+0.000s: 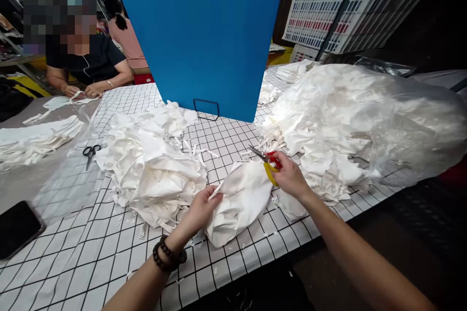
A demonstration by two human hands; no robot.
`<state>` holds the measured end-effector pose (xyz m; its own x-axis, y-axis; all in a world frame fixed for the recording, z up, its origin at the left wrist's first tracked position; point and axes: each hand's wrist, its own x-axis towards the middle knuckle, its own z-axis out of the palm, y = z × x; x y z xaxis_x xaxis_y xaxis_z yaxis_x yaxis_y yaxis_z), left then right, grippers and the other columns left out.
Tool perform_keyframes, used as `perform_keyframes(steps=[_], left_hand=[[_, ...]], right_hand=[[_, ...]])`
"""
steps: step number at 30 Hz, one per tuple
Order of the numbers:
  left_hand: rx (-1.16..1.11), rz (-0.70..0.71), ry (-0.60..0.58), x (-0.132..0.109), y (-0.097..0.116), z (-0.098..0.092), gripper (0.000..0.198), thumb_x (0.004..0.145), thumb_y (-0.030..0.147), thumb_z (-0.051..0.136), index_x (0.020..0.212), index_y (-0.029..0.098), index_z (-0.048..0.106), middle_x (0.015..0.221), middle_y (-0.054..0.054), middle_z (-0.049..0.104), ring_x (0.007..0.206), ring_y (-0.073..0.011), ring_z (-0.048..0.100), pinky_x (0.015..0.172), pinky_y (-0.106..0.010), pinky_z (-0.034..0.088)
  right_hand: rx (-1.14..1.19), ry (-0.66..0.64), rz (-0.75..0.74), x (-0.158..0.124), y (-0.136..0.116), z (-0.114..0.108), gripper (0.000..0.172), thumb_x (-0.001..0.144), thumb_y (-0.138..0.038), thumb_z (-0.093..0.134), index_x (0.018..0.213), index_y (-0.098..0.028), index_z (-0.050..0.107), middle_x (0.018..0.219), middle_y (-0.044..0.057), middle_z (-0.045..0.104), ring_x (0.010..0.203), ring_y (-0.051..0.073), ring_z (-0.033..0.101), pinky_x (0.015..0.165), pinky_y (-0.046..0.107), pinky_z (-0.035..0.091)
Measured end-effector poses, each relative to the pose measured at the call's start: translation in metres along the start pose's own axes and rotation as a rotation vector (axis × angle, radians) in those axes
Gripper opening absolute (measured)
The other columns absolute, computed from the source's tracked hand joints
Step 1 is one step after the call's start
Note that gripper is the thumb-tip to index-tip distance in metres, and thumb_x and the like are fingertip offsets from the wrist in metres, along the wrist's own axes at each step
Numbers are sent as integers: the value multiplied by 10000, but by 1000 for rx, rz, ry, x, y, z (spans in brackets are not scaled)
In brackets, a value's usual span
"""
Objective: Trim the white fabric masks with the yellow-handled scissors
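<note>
My left hand (206, 206) pinches the left edge of a white fabric piece (241, 199) that lies on the checked tablecloth. In my right hand (290, 172) is a pair of scissors (270, 167) with red and yellow handles, its blades pointing to the upper left, above the far right side of the piece. Left of my hands rises a heap of white fabric pieces (156, 170) with loose strips. To the right, more white pieces (330, 172) spill from a large clear plastic bag (412, 121).
A tall blue board (207, 34) stands on the table behind the fabric. Black scissors (90, 153) and a dark phone (20, 228) lie at left. Across the table a co-worker (87, 65) handles white fabric. White plastic crates (328, 14) are stacked at the back right.
</note>
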<state>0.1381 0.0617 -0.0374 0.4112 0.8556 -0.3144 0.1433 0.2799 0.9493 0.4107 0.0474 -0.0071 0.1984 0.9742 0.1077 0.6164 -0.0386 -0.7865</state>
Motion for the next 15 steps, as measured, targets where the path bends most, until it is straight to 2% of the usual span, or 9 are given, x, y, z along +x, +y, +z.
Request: perform_keyframes(steps=[2,4,6,8,10,12,15], left_hand=[[-9,-9,-20,-4,1,0,385,778,442,657,1029,151,666,908,-71,711,815,-215,633,688,-274,492],[-18,-16,-26,-7,5,1,409,779,455,659,1047,146,654,902,-73,711,826,-221,636,690,-277,494],[-18,-21,-40,-8,9,1,419,790,464,651,1057,142,640,897,-72,708,838,-225,638,698,-283,495],[16,6,-31,-8,15,-3,398,807,477,628,1027,145,639,891,-67,702,826,-221,637,696,-281,490],[106,78,19,-6,26,-10,361,835,486,583,948,148,645,851,-58,692,783,-208,631,678,-274,481],[254,178,97,0,46,-21,331,860,459,537,898,150,648,802,-48,679,729,-193,619,651,-267,469],[557,382,246,16,101,-34,257,818,328,544,954,158,682,774,-32,683,649,-167,585,625,-263,446]], right_hand=[[10,-83,-58,34,7,8,249,750,-215,637,988,-243,570,1059,27,684,903,188,626,762,286,473],[11,-175,-87,59,8,21,205,700,-199,678,887,-230,600,918,3,701,837,179,622,745,278,461],[15,-235,-90,74,7,33,167,669,-202,704,800,-210,602,778,-10,678,760,172,600,713,281,449],[37,-254,-78,80,6,37,165,676,-235,710,782,-198,590,734,-17,647,727,162,576,691,285,442],[79,-255,-64,77,5,29,197,702,-291,707,799,-194,566,738,-24,620,700,149,558,655,282,440],[126,-254,-57,69,1,10,250,721,-354,705,809,-198,530,734,-37,590,651,131,541,600,270,438],[251,-252,-52,48,-18,-32,310,733,-409,710,836,-212,494,723,-51,571,578,105,523,518,246,428]])
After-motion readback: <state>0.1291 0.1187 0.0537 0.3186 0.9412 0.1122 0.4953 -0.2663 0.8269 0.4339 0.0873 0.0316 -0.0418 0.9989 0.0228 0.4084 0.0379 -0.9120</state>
